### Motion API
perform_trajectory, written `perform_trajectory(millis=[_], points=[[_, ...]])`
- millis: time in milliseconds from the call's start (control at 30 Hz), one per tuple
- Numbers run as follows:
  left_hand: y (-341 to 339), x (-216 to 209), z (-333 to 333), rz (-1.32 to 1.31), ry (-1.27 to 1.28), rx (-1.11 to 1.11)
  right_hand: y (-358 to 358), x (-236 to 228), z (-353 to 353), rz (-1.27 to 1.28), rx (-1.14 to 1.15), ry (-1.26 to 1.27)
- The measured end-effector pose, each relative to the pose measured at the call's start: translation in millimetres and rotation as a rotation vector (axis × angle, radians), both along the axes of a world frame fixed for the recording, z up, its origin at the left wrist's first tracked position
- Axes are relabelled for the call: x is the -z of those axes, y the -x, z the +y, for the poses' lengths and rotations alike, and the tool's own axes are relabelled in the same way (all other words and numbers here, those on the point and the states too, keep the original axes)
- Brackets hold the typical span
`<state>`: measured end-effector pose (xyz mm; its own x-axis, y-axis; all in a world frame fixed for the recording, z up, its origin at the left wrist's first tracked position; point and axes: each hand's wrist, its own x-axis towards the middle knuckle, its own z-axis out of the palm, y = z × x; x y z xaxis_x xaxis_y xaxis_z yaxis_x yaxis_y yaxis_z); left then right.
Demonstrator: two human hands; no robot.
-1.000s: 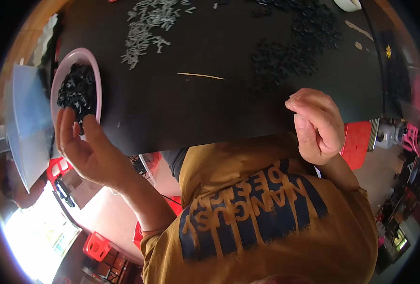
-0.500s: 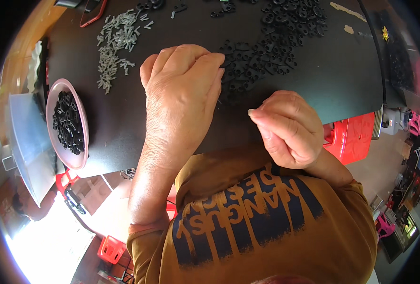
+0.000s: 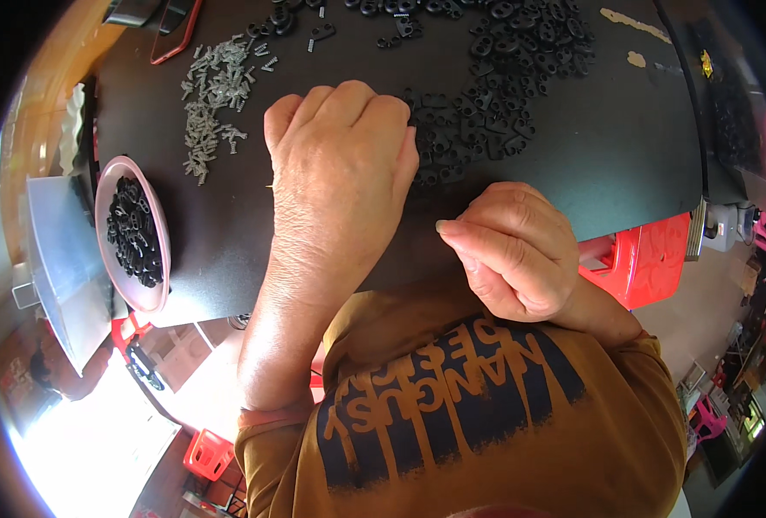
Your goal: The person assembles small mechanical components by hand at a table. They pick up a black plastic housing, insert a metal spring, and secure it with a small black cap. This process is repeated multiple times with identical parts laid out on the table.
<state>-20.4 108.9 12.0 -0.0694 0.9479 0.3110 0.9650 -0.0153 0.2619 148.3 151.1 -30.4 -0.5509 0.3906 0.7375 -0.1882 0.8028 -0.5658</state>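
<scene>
Over the tabletop point(image 3: 611, 151), the left hand point(image 3: 335, 168) arches, fingertips hidden, its grip impossible to tell. The right hand point(image 3: 521, 250), near right, is pinched narrow, contents unclear. A bowl point(image 3: 147, 297) stands left. Black parts point(image 3: 478, 125) lie in it and at far right, beside the left hand. Springs point(image 3: 216, 85) lie far left.

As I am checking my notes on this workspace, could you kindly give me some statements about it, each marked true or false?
The springs lie on the table. True.
The bowl holds black parts. True.
The bowl stands right of the springs. False: it stands left of them.
The left hand is nearer the springs than the right hand. True.
The right hand is spread flat. False: it is curled.
</scene>
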Motion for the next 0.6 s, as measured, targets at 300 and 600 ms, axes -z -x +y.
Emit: perform_trajectory(millis=[300, 600], points=[[-9.3, -12.6, -33.2, -0.951, -0.055, -0.217, -3.3, -19.3, 1.8, -0.076, 0.005, 0.286], [-1.3, -4.9, -82.7, -1.334, -0.147, -0.336, 28.8, -61.7, 38.2, -0.26, -0.084, 0.059]])
